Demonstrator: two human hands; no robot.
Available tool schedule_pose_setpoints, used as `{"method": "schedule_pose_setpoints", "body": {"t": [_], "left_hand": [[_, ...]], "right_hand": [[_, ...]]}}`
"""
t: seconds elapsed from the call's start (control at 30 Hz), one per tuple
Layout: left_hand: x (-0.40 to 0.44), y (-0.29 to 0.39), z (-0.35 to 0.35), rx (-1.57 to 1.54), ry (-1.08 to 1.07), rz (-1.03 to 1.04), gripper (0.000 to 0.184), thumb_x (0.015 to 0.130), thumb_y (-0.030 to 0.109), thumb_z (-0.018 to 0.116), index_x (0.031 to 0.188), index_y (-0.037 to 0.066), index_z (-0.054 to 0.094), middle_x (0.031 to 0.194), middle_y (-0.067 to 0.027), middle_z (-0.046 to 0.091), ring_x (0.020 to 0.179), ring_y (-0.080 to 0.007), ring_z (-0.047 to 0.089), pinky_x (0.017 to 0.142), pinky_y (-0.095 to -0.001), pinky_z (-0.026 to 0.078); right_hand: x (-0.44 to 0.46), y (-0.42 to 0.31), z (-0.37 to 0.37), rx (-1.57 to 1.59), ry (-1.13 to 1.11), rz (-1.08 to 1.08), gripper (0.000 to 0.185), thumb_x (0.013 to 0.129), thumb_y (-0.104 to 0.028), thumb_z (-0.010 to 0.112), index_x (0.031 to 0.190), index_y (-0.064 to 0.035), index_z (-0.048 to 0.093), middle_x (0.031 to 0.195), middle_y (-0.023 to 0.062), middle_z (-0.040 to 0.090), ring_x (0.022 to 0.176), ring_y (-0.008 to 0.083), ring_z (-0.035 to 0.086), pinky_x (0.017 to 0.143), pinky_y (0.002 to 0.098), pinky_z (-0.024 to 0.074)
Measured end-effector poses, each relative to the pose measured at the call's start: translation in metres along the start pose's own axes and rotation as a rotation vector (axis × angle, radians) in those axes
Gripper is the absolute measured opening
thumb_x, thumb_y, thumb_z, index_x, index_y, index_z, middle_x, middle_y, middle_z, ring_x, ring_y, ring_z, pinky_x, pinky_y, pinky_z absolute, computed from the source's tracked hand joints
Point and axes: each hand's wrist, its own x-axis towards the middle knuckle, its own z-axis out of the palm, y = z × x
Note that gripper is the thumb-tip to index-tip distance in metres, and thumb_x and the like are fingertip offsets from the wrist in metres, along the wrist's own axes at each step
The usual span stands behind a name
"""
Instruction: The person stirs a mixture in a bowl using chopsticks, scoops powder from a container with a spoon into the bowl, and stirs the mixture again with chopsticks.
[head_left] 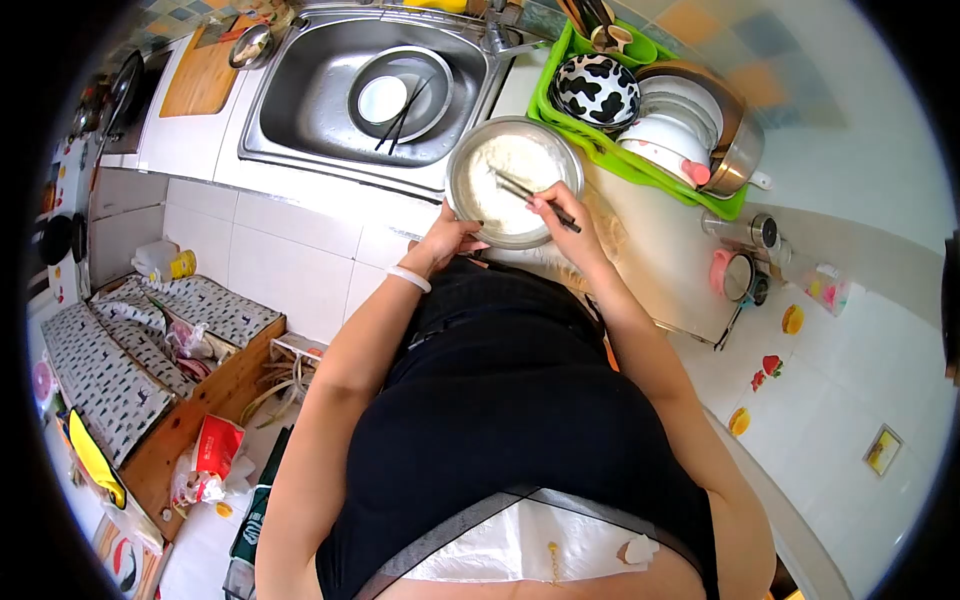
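A steel bowl (pixel 519 239) stands at the counter's front edge, just right of the sink. In it lies a pale, powdery mixture (pixel 520 157) that looks like flour. My left hand (pixel 453 238) grips the bowl's near-left rim, fingers closed around it. In my right hand (pixel 567 222) is a pair of chopsticks (pixel 515 188) with dark ends, held over the bowl. Their tips reach into the white mixture, and a little of it seems to cling to them.
In the sink (pixel 310 105), a metal basin (pixel 441 95) holds a small white bowl (pixel 382 100) and dark chopsticks. A green dish rack (pixel 600 155) with several dishes stands at right. A cutting board (pixel 205 80) lies left; a pink mug (pixel 738 275) is at far right.
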Motion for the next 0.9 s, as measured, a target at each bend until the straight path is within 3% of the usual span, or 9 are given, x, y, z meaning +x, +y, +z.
{"method": "schedule_pose_setpoints", "body": {"t": [0.13,0.23,0.33,0.5,0.63,0.73,0.83,0.9], "left_hand": [[0.002,-0.006,-0.006,-0.001,-0.071,0.048,0.068,0.097,0.005,0.051,0.15,0.018,0.009,0.13,-0.0202,0.05,0.095,-0.028,0.068,0.072,-0.0319,0.062],[-0.012,0.005,-0.002,0.05,-0.03,0.024,0.063,0.1,0.01,0.048,0.15,0.016,0.009,0.125,-0.0217,0.055,0.095,-0.0285,0.068,0.072,-0.0328,0.061],[-0.018,0.011,-0.007,0.321,0.002,0.069,0.058,0.102,0.011,0.045,0.149,0.014,0.011,0.115,-0.0217,0.061,0.089,-0.0278,0.07,0.071,-0.0334,0.061],[-0.013,0.011,-0.008,0.314,0.039,0.064,0.053,0.101,0.009,0.044,0.146,0.01,0.016,0.107,-0.0206,0.064,0.082,-0.0255,0.071,0.07,-0.0321,0.06],[-0.014,0.014,-0.008,0.253,0.056,0.057,0.052,0.101,0.006,0.042,0.147,0.009,0.019,0.107,-0.0204,0.064,0.082,-0.024,0.071,0.07,-0.0307,0.061],[-0.019,0.016,-0.002,0.26,0.075,0.058,0.054,0.1,0.003,0.041,0.148,0.009,0.017,0.106,-0.0204,0.065,0.082,-0.0235,0.071,0.071,-0.0302,0.061],[-0.02,0.019,0.0,0.276,0.065,0.051,0.057,0.1,0.002,0.04,0.15,0.011,0.014,0.108,-0.0208,0.064,0.083,-0.0243,0.071,0.072,-0.0302,0.062],[-0.022,0.02,0.001,0.289,0.058,0.044,0.056,0.1,0.002,0.04,0.15,0.011,0.015,0.108,-0.0207,0.064,0.084,-0.0246,0.071,0.072,-0.0302,0.062]], "right_hand": [[-0.023,-0.01,-0.026,0.169,-0.192,0.156,0.01,0.098,-0.011,0.057,0.093,-0.003,0.054,0.083,0.0035,0.062,0.078,0.0093,0.061,0.074,0.0248,0.0512],[-0.022,-0.024,-0.066,0.008,-0.112,0.134,0.01,0.098,-0.012,0.058,0.093,-0.0036,0.054,0.081,0.0041,0.061,0.075,0.0094,0.061,0.074,0.0252,0.0529],[-0.009,-0.028,-0.07,-0.097,0.129,0.095,0.01,0.098,-0.013,0.058,0.095,-0.0033,0.055,0.08,0.0032,0.061,0.073,0.0098,0.06,0.071,0.0244,0.0504],[0.012,0.004,-0.012,-0.119,0.126,-0.159,0.012,0.097,-0.015,0.06,0.095,-0.0037,0.058,0.077,0.004,0.059,0.074,0.0099,0.055,0.067,0.0264,0.0442],[-0.011,-0.005,0.0,0.038,-0.109,-0.026,0.013,0.097,-0.015,0.059,0.094,-0.0028,0.057,0.079,0.0024,0.06,0.078,0.0092,0.06,0.071,0.0245,0.0479],[-0.024,-0.01,-0.04,0.064,-0.161,0.235,0.012,0.097,-0.013,0.059,0.095,-0.0021,0.056,0.081,0.0024,0.063,0.081,0.0081,0.062,0.07,0.0243,0.0519],[-0.023,-0.011,-0.077,0.049,-0.014,0.195,0.011,0.097,-0.013,0.059,0.095,-0.0021,0.057,0.083,0.0043,0.065,0.083,0.0089,0.063,0.068,0.0253,0.0546],[-0.017,-0.009,-0.073,0.018,0.121,0.08,0.012,0.098,-0.013,0.058,0.097,-0.0005,0.057,0.089,0.0057,0.066,0.083,0.0116,0.066,0.073,0.0246,0.0532]]}}
